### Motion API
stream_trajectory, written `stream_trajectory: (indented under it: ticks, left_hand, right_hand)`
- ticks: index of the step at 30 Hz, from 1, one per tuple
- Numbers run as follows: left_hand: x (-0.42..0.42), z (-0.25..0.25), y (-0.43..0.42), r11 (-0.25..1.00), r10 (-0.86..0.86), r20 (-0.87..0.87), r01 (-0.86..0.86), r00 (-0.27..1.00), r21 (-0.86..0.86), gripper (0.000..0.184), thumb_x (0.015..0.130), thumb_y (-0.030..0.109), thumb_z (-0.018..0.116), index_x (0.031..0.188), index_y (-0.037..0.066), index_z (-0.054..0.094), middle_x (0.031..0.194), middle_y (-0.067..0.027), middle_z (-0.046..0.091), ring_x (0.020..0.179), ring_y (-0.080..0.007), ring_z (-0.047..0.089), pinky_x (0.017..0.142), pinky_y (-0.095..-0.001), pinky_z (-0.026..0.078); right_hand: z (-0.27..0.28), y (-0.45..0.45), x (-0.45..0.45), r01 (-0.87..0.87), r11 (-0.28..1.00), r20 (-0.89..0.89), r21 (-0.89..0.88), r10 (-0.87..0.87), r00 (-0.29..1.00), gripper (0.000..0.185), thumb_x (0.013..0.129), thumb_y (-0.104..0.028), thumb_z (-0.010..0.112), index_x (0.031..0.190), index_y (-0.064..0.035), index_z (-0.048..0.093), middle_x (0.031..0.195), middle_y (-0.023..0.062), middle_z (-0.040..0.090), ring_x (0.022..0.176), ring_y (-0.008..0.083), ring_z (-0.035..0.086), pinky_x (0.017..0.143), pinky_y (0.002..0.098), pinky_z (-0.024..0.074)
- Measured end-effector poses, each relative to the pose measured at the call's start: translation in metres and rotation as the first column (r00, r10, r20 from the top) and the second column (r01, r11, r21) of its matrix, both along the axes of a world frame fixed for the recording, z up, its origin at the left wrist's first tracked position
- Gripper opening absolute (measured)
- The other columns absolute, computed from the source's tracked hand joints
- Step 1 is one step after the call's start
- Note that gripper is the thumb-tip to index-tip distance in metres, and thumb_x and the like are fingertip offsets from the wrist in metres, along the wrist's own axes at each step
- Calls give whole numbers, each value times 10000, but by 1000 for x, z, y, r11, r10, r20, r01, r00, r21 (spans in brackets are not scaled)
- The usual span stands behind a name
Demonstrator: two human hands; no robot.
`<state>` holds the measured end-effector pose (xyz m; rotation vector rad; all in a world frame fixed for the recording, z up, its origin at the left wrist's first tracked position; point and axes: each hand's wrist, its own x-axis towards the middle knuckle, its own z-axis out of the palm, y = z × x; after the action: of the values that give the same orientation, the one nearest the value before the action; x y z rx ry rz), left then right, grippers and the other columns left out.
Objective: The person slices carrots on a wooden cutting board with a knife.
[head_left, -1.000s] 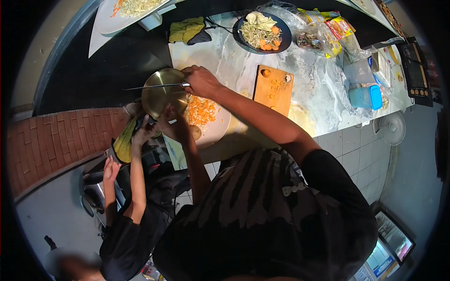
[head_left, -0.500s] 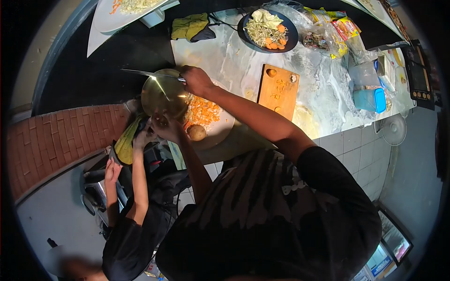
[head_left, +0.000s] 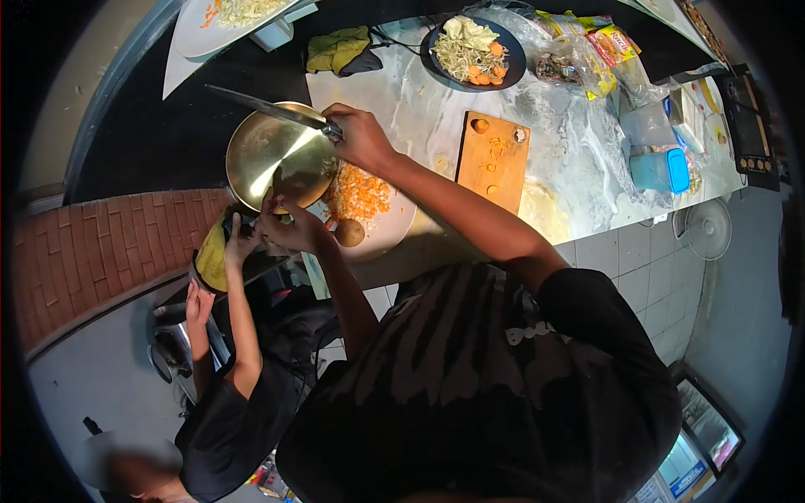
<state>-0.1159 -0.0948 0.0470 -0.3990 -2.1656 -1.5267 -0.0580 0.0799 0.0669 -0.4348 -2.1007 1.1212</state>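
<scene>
My right hand [head_left: 360, 138] is closed around the handle of a long knife [head_left: 272, 109], whose blade points left over the far rim of a shiny gold-coloured bowl [head_left: 264, 151]. My left hand [head_left: 289, 225] is at the bowl's near edge, its fingers apart and the index finger stretched toward the bowl; nothing shows in it. Chopped orange and white pieces [head_left: 359, 194] lie on a pale plate [head_left: 401, 222] between my arms. On the same plate, beside my left wrist, rests a round brown item [head_left: 350, 233].
At lower left, a co-worker's hand [head_left: 241, 243] is close to my left hand, near a yellow-green cloth [head_left: 211, 258]. A wooden board [head_left: 495, 172] holds small scraps. Farther back are a dark plate of vegetables [head_left: 516, 63], food packets [head_left: 612, 46] and a blue-lidded container [head_left: 654, 172].
The knife's tip has swung away from me, and its handle has turned with my right hand. The bowl shows more fully, slightly farther left. My left hand's index finger has stretched out.
</scene>
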Motion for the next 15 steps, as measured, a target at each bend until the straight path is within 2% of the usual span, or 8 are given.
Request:
stream_trajectory:
  ticks: [3, 5, 7, 9, 11, 13, 14, 15]
  left_hand:
    - [5, -5, 2, 990, -109, 52, 103, 993, 97, 260, 884, -26, 610, 1126, 10, 697, 1038, -84, 649, 978, -204, 587, 892, -318, 464]
    - [10, -3, 7, 962, -250, 85, 238, 964, 131, 294, 877, -58, 600, 1144, 20, 696, 1065, -90, 655, 993, -191, 591, 899, -299, 465]
    - [17, -1, 17, 916, -384, 108, 364, 917, 172, 331, 871, -89, 591, 1161, 31, 696, 1092, -95, 661, 1008, -178, 595, 905, -280, 465]
    - [23, 11, 33, 816, -488, 162, 514, 858, -264, 375, 876, -46, 623, 1232, 61, 675, 1193, -136, 666, 1085, -232, 617, 977, -355, 466]
    - [30, 22, 51, 718, -573, 91, 553, 814, -423, 392, 880, 2, 649, 1265, 76, 662, 1234, -159, 656, 1120, -269, 615, 1019, -397, 449]
    - [25, 24, 6, 544, -607, 231, 609, 761, -578, 317, 900, 26, 613, 1209, 63, 676, 1188, -160, 661, 1077, -269, 620, 969, -398, 463]
    - [19, 23, -23, 481, -550, 375, 650, 746, -588, 285, 910, 39, 595, 1181, 56, 683, 1166, -161, 663, 1055, -269, 622, 944, -399, 469]
    - [20, 20, -57, 422, -455, 545, 710, 704, -565, 259, 920, 51, 577, 1153, 50, 690, 1143, -162, 666, 1033, -269, 625, 919, -400, 476]
  right_hand:
    - [16, 1, 22, 80, 997, -58, 4, -80, 995, 123, 756, -49, 666, 861, 16, 674, 964, 198, 694, 874, 403, 674, 777, 462, 534]
    - [26, 2, 47, 187, 980, 207, -67, -170, 964, 100, 826, -100, 669, 848, -3, 671, 833, 228, 681, 813, 439, 663, 748, 494, 527]
    - [-3, 16, 68, 259, 963, 191, -76, -241, 952, 189, 873, -188, 696, 850, -3, 668, 804, 260, 667, 784, 466, 654, 712, 536, 511]
    - [2, 31, 97, 375, 912, 365, -167, -296, 883, 196, 872, -198, 701, 899, -5, 679, 830, 269, 671, 814, 467, 657, 723, 534, 512]
    - [-7, 48, 130, 394, 919, 448, -17, -345, 825, 187, 877, -179, 683, 959, -12, 689, 849, 270, 677, 839, 461, 661, 734, 526, 516]
    - [28, 32, 206, 436, 864, 250, 253, -494, 833, 178, 864, -139, 644, 973, -2, 675, 898, 274, 678, 862, 475, 651, 752, 531, 515]
    - [47, 22, 250, 420, 902, 414, 96, -420, 807, 162, 847, -90, 632, 966, 18, 653, 886, 284, 661, 859, 486, 637, 743, 534, 503]
    - [40, 13, 290, 471, 881, 382, -37, -423, 822, 117, 854, -37, 616, 944, 36, 624, 802, 281, 634, 789, 492, 624, 676, 502, 495]
